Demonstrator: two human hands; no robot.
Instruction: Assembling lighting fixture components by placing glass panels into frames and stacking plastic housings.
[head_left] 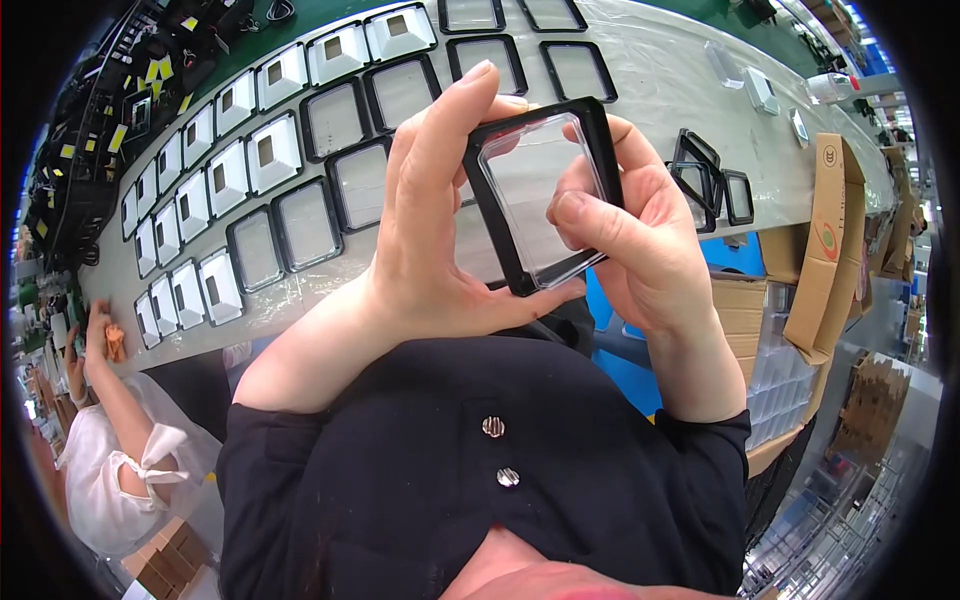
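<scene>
I hold up a black rectangular frame (494, 213) with a clear plastic cover (525, 180) set inside it. My left hand (415, 215) spans its left side, the fingers at the upper edge and the thumb under the lower corner. Around the right side curls my right hand (645, 225), its thumb bent over the rim against the clear cover. Some of the right fingers show through the clear plastic. Beneath the held frame, on the table (640, 90), lie more black frames (335, 120) in rows.
To the left, rows of black frames hold white tapered housings (283, 75). A small pile of black frames (695, 180) lies right of my hands. Beyond are clear covers (722, 65). An open cardboard box (825, 250) with clear dividers stands at right. A co-worker's arm (125, 410) reaches in at far left.
</scene>
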